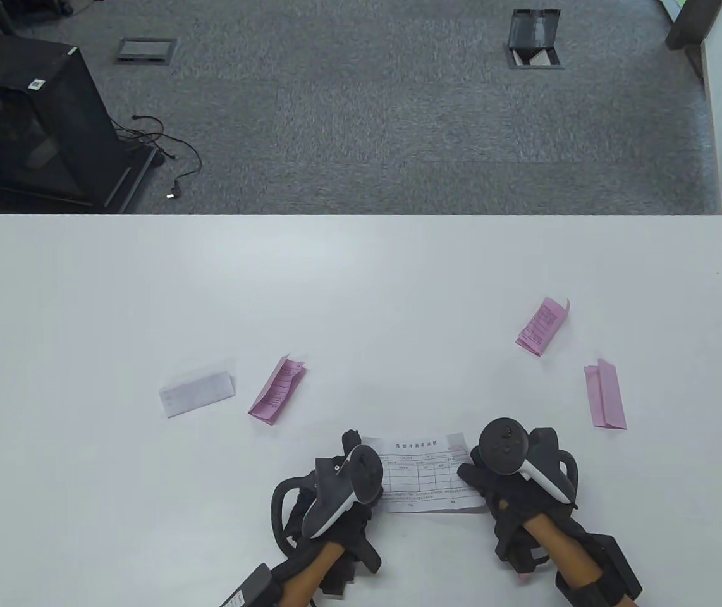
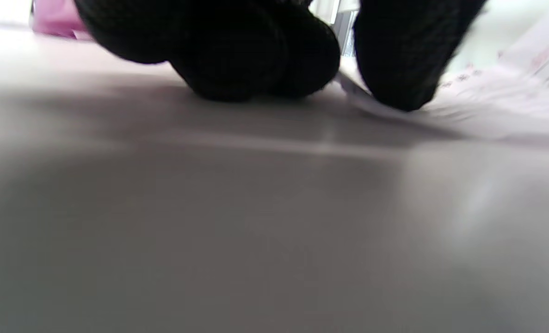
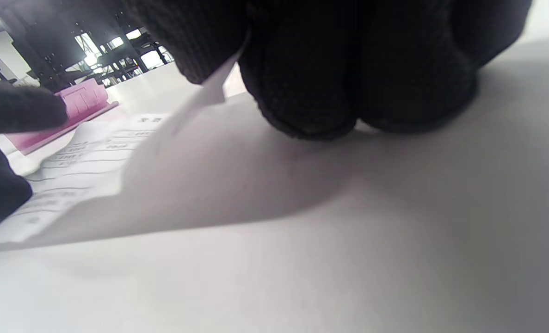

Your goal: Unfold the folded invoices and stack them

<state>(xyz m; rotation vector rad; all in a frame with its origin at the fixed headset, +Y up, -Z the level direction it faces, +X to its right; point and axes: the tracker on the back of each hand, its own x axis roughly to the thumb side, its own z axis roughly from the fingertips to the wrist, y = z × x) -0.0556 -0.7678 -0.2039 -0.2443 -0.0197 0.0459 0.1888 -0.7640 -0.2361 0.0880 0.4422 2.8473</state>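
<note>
Invoice (image 1: 427,474): flat, creased white paper

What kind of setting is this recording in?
Probably an office or lab: grey carpet tiles with floor outlet boxes, a plain white table, and a black equipment cabinet with loose cables.

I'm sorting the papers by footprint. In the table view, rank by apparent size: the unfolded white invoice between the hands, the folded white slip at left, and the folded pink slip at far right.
1. Unfolded white invoice, largest though the hands cover its ends.
2. Folded white slip and far-right pink slip look alike; no ranking.
</note>
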